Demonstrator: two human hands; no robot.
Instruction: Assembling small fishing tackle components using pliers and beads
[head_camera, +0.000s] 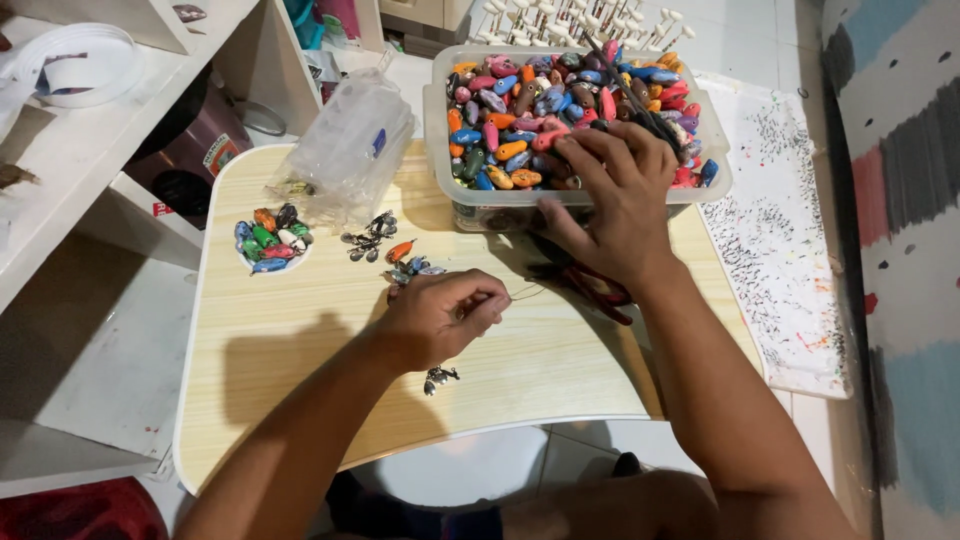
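Observation:
My right hand (612, 195) reaches into a clear plastic tub (436, 120) heaped with several colourful oval painted lures, its fingers spread over them; whether it grips one I cannot tell. On the small wooden table (300, 340), my left hand (440, 318) is closed, pinching a thin wire (527, 293). A few painted lures (405, 262) lie just beyond its knuckles. A small metal hook piece (438, 378) lies near its wrist. Red-handled pliers (590, 285) rest under my right hand.
A small pile of painted lures (272, 238) sits on a white dish at the table's left, metal hooks (368, 236) beside it. A clear plastic bag (350, 150) lies behind. A paint-speckled white sheet (775, 230) is at right, white shelves (110, 110) at left.

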